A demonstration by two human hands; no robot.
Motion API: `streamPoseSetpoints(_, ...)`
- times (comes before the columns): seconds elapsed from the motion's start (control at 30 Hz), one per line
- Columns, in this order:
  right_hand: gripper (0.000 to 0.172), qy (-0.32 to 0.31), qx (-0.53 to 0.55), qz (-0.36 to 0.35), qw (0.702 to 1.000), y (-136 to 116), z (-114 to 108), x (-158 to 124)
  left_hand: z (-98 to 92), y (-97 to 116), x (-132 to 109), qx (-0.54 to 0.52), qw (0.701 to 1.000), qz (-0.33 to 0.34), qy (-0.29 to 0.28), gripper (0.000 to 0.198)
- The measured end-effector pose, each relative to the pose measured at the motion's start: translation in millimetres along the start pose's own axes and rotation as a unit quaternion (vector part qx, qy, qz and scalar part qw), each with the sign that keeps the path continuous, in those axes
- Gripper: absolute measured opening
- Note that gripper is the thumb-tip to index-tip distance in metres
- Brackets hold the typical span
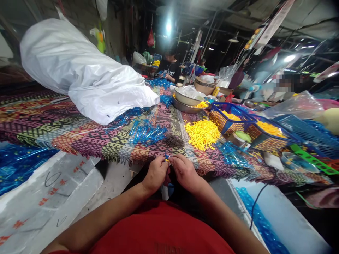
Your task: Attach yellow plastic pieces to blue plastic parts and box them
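The small plastic piece (167,159) pinched between the left hand (156,173) and right hand (185,171) looks like smooth blue and yellow plastic. Straight ahead of the hands, the woven cloth (79,130) is matt and rough, with a frayed fringe. The blue plastic pieces (147,132) just past it are see-through and super glossy, while the yellow plastic pieces (202,134) ahead and right have a softer sheen. Farther out, the metal bowl (182,106) is shiny and smooth, the blue plastic basket (233,118) looks moulded, and the white plastic sack (87,67) up left is creased and glossy.
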State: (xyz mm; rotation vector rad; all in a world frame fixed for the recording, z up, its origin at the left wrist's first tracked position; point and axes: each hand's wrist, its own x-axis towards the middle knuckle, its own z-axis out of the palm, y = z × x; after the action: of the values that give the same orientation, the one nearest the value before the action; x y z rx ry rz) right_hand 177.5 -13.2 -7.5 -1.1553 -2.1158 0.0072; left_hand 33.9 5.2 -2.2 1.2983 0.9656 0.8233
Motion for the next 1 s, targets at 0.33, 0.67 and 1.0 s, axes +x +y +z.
streamPoseSetpoints(0.33, 0.019, -0.057, -0.188, 0.201, 0.960, 94, -26, 10, -15.4, 4, 10, -0.083, 0.996, -0.036, 0.016, 0.012)
streamPoseSetpoints(0.67, 0.023, -0.160, -0.268, 0.163, 0.936, 100, -11, 21, -18.8, -4, 10, -0.087, 0.995, -0.042, 0.003, 0.015)
streamPoseSetpoints(1.0, 0.021, -0.152, -0.250, 0.155, 0.944, 100, -15, 22, -16.0, -4, 9, -0.095, 0.994, -0.053, 0.001, 0.013)
